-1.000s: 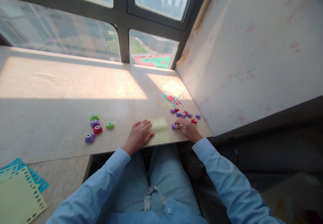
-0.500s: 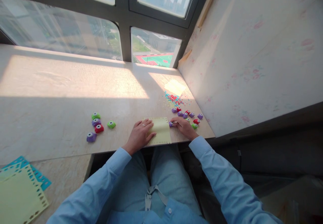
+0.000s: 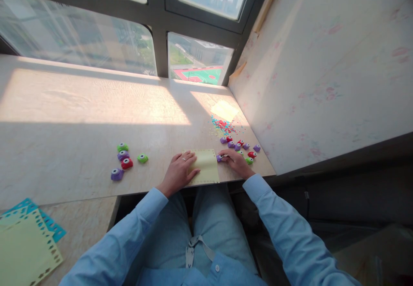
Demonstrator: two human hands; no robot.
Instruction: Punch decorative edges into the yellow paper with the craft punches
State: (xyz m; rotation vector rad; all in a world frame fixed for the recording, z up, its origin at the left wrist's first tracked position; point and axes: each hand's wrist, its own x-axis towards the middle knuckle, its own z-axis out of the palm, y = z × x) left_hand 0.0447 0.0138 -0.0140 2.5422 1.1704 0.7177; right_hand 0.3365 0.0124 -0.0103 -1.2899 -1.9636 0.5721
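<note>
A pale yellow sheet of paper (image 3: 207, 165) with small holes punched along its edges lies at the table's front edge. My left hand (image 3: 180, 170) rests flat on its left side, fingers stretched out, a ring on one finger. At the sheet's right edge, my right hand (image 3: 235, 162) grips a purple craft punch (image 3: 220, 158); the fingers partly cover it. Just beyond that hand sit several more purple, red and green craft punches (image 3: 237, 147). Farther left stands another group, among them a red craft punch (image 3: 127, 163) and a green one (image 3: 142, 158).
Red, blue and yellow paper bits (image 3: 223, 125) are scattered behind the right-hand punches, beside a bright yellow paper (image 3: 225, 111). Punched yellow sheets (image 3: 27, 251) and blue sheets (image 3: 57, 230) lie at lower left. A wall (image 3: 322, 75) bounds the right side; windows (image 3: 200, 58) stand behind.
Little differs. The purple punch and my right hand stay at the sheet's right edge, and my left hand keeps its place on the paper. The view has shifted very slightly.
</note>
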